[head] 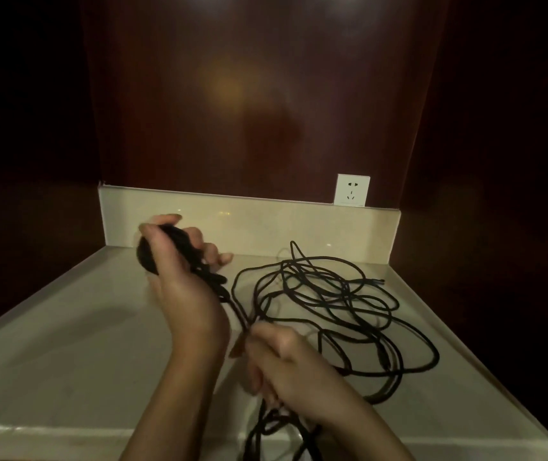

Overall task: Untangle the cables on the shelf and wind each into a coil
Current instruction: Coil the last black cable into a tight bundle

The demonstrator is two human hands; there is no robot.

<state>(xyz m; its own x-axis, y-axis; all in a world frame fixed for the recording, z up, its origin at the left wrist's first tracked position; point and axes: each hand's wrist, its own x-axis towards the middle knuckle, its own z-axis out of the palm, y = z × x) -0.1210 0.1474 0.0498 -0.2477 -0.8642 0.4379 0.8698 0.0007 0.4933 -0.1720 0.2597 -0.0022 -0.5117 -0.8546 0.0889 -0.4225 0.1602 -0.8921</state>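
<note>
Left grip: your left hand (pixel 179 261) is curled round the wound coil (pixel 152 257), raised over the shelf (pixel 66 327) at 10 o'clock.
Right grip: your right hand (pixel 282 357) pinches the taut strand (pixel 236 311); motion blur hides the exact finger contact.
Strand axis: it runs from the coil at 11 o'clock down to your right hand at 5 o'clock.
Loose cable (pixel 332 304): tangled loops lie on the shelf at 3 o'clock of the left grip, just beside your right hand, which is nearer.
Next move: probably feed slack from the right toward the coil.
</note>
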